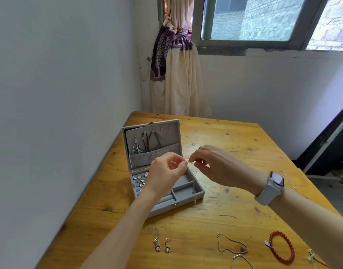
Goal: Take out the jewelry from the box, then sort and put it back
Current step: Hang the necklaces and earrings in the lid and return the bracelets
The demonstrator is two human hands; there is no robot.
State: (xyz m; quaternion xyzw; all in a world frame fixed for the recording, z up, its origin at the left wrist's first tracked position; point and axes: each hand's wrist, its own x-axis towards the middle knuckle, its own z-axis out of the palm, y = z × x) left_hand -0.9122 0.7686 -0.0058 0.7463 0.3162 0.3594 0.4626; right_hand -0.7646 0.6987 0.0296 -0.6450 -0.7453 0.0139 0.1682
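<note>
**No Legible Text in View**

Nothing could be read anywhere in the frame. The smartwatch (276, 180) on the wrist behind the fingers of the right hand (215, 165) showed only a blank, pale purple face, with no digits or logo visible. The grey jewelry box (197, 191) beneath the fingers of the left hand (166, 171) bore no brand or label that could be made out.
</note>
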